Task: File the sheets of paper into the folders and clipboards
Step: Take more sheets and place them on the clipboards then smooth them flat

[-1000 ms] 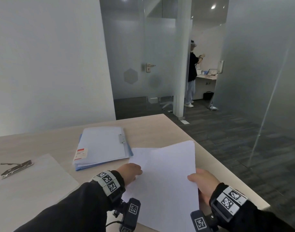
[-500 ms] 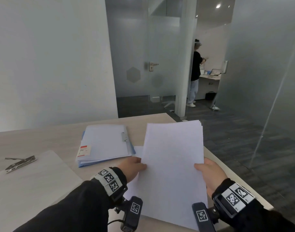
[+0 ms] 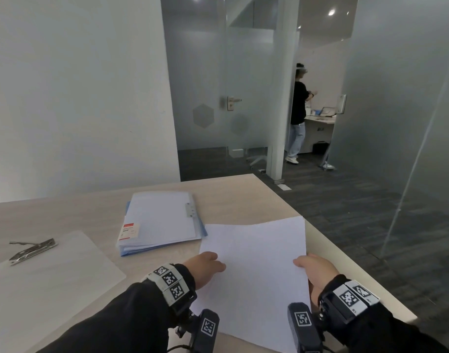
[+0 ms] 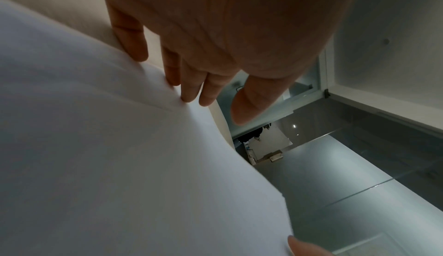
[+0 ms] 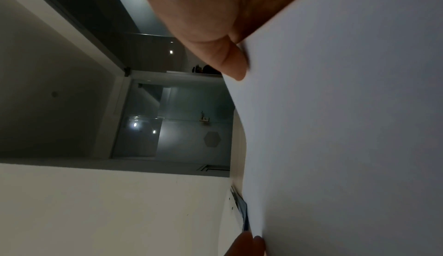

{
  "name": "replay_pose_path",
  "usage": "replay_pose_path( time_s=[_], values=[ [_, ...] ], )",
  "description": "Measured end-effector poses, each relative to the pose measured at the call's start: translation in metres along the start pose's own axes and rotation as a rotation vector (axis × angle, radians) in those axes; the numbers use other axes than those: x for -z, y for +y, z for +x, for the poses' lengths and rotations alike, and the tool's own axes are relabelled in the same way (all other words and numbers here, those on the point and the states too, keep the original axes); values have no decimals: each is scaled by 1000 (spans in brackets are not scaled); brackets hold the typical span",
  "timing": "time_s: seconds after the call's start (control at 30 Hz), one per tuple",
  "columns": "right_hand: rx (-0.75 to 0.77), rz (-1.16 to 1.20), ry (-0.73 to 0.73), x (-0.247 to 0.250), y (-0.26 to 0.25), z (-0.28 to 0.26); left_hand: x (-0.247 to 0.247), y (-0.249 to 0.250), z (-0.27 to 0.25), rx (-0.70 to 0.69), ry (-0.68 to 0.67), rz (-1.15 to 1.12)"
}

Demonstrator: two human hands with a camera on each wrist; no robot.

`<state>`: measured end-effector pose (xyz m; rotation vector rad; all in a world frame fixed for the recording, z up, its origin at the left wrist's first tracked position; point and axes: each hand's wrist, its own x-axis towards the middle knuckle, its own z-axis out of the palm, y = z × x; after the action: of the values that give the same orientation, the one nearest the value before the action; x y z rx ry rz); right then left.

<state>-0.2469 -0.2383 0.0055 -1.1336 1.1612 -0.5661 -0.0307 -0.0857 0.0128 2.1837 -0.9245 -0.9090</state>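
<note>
Spanning the near half of the room, the wooden table [image 3: 243, 192] carries every item. The sheets of paper [image 3: 256, 271] lie at 5 o'clock on it. The clipboard [image 3: 52, 276] sits at 8 o'clock, the folders [image 3: 159, 220] at 12 o'clock. Left hand [image 3: 205, 266] and right hand [image 3: 317, 271]: each grip pinches a side edge of the sheets.

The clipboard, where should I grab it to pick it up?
Take the clipboard by its bare right edge, coming in from the right. It lies flat on the table, so slip your fingers under that edge with your thumb on top. The metal clip sits at the far left end, so stay off it.
</note>
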Motion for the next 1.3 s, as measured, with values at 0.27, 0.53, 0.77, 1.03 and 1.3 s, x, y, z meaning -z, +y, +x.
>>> replay_pose_path(
  time_s=[0.27,0.53,0.77,1.03,1.3],
  values=[
    [97,-66,-99,-15,-5,-13,4,-1,-1,-37,72,-86],
    [490,142,-223,-7,-51,-52,35,24,-15,-317,251,-618],
    [562,233,-247,2,-50,-55,38,33,-39,-477,185,-834],
    [445,104,-265,0,-13,-47,6,14,-38,-380,67,-912],
    [419,67,-227,-7,-12,-51,1,12,-44,-344,134,-850]
  ],
)
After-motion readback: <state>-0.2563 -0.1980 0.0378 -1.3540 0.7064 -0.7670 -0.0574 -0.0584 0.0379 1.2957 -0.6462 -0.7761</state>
